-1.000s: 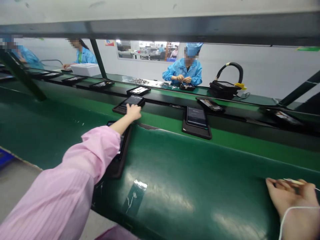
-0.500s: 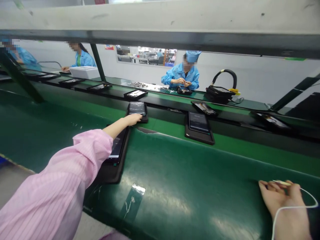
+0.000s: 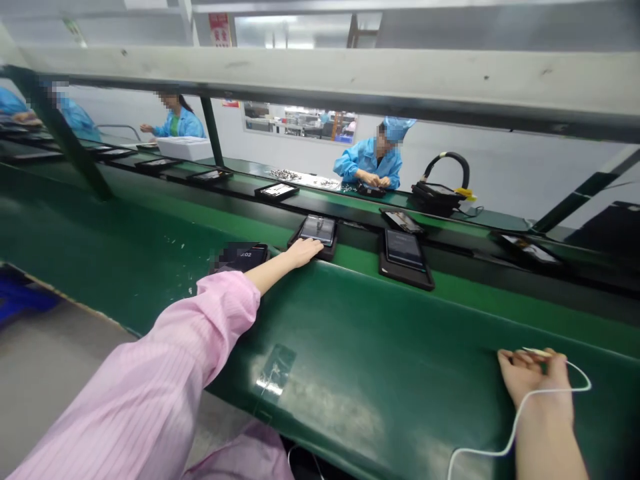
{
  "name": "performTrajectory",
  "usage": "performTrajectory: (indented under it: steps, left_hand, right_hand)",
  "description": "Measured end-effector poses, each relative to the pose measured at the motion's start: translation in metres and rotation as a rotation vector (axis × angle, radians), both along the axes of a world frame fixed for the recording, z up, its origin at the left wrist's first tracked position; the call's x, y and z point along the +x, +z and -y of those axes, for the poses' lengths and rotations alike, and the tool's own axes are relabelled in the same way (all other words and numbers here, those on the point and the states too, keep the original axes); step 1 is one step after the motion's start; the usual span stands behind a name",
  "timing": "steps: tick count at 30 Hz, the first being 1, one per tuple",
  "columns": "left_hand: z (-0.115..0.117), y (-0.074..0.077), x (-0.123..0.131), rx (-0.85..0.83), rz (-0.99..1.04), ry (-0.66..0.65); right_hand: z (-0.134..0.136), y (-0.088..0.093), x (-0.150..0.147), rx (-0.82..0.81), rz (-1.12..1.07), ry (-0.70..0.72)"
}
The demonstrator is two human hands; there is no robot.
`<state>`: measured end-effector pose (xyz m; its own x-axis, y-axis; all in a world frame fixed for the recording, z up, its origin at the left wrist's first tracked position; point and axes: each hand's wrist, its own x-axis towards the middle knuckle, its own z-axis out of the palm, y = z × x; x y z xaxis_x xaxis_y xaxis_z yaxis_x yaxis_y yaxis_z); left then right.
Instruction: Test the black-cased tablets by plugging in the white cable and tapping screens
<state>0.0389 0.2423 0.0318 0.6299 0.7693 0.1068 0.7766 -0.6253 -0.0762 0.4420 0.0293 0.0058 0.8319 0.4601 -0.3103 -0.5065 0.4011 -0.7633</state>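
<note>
My left hand (image 3: 303,253) reaches out over the bench with its fingers closed on the near edge of a black tray (image 3: 330,252). In that tray lies a tablet (image 3: 320,229) with a dark, reflective screen. Part of my fingers' grip is hidden from this angle. Beside my left forearm rests another tablet (image 3: 253,255), lit with clock digits and partly covered by my sleeve. My right hand (image 3: 535,377) is palm up over the bench at the right, its fingers curled round the plug end of a white cable (image 3: 510,440).
Further right on the green strip sits a tablet in a black tray (image 3: 406,257). Several open devices in trays line the dark conveyor (image 3: 345,220) behind. A shelf beam (image 3: 320,73) crosses overhead. Co-workers in blue sit opposite, one handling a device (image 3: 371,191).
My left hand and the tray with the tablet have shifted right along the strip, closer to the other tray. My right hand keeps the cable. The camera view has tilted and shifted.
</note>
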Motion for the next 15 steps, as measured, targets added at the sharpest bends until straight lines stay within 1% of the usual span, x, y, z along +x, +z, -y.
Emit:
performTrajectory:
  steps: [3,5,6,8,10,13,15]
  left_hand:
    - [0.007,0.011,0.018,0.02,0.048,-0.008]
    - [0.021,0.013,0.028,0.017,0.077,-0.03]
    - [0.032,0.011,0.031,0.01,0.087,-0.046]
    - [0.06,0.001,0.032,-0.012,0.101,-0.085]
    - [0.095,-0.014,0.027,-0.026,0.118,-0.115]
    - [0.155,-0.038,0.012,-0.037,0.165,-0.142]
    - [0.2,-0.052,0.001,-0.061,0.202,-0.169]
  right_hand:
    - [0.001,0.002,-0.003,-0.005,0.003,0.012]
    - [0.002,0.004,-0.004,-0.015,0.019,0.02]
    - [0.002,0.004,-0.004,-0.021,0.032,0.022]
    - [0.002,0.005,-0.003,-0.037,0.065,0.031]
    - [0.0,0.005,-0.004,-0.055,0.115,0.043]
    - [-0.004,0.004,-0.011,-0.078,0.237,0.082]
    - [-0.006,0.0,-0.022,-0.08,0.365,0.135]
